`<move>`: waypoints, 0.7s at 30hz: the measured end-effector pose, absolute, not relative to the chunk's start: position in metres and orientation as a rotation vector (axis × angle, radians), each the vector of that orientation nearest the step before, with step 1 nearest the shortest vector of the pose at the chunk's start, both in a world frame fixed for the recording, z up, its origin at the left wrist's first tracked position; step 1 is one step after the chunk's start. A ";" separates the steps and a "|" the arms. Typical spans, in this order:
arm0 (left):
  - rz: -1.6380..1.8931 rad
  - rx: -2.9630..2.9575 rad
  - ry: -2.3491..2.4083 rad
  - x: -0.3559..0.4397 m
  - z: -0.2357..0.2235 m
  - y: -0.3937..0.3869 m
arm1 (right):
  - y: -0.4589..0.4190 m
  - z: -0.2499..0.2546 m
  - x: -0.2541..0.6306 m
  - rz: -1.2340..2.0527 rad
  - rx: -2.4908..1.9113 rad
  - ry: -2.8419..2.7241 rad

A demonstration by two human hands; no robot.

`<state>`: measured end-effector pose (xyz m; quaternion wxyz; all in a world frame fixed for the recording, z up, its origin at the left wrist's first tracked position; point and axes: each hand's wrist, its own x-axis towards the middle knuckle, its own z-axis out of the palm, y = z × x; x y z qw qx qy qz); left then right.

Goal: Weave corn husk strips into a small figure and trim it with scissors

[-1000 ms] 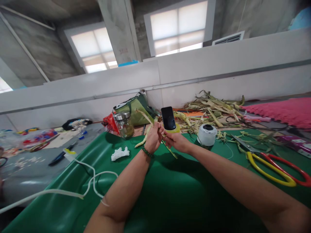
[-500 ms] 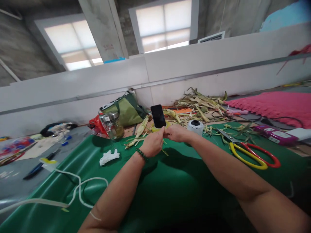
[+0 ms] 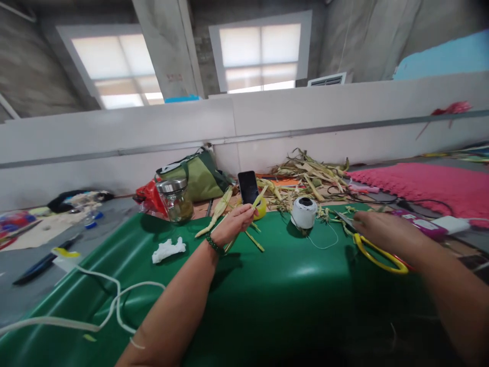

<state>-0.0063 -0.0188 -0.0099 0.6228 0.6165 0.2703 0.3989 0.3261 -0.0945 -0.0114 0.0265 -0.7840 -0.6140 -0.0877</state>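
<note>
My left hand [image 3: 235,224], with a green bead bracelet at the wrist, pinches a pale yellow-green strip of corn husk [image 3: 261,195] that points up past the fingertips. Behind it a black phone [image 3: 248,186] stands upright beside a round yellow object [image 3: 261,209]. Over at the right, my right hand [image 3: 385,232] is blurred above large scissors [image 3: 376,253] with yellow and red handles. Its fingers are smeared, so whether they touch the scissors is unclear. Between the hands sits a spool of white thread [image 3: 303,213] with a loose end. Cut husk pieces [image 3: 254,240] lie below my left hand.
A heap of dry corn husks [image 3: 313,171] lies at the back, near a green bag [image 3: 202,176] and a lidded glass jar [image 3: 175,201]. Crumpled white tissue [image 3: 168,250] and a white cable [image 3: 118,293] rest at left. A purple device [image 3: 424,225] and pink cloth [image 3: 424,183] are at right.
My right hand has parted from my left and moved right to above the scissors. The husk strip now shows in my left hand, which has stayed near the phone.
</note>
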 end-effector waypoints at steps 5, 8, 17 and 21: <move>0.899 1.327 0.574 -0.008 -0.012 -0.014 | -0.096 -0.050 0.356 0.044 -2.477 -1.989; 0.865 1.199 0.565 -0.012 -0.012 -0.009 | -0.091 -0.055 0.362 -0.027 -2.456 -1.994; 0.899 1.095 0.528 -0.018 -0.010 -0.003 | -0.095 -0.038 0.370 0.117 -2.555 -1.695; 0.930 1.056 0.520 -0.019 -0.009 -0.001 | -0.113 -0.036 0.403 -0.043 -2.546 -1.515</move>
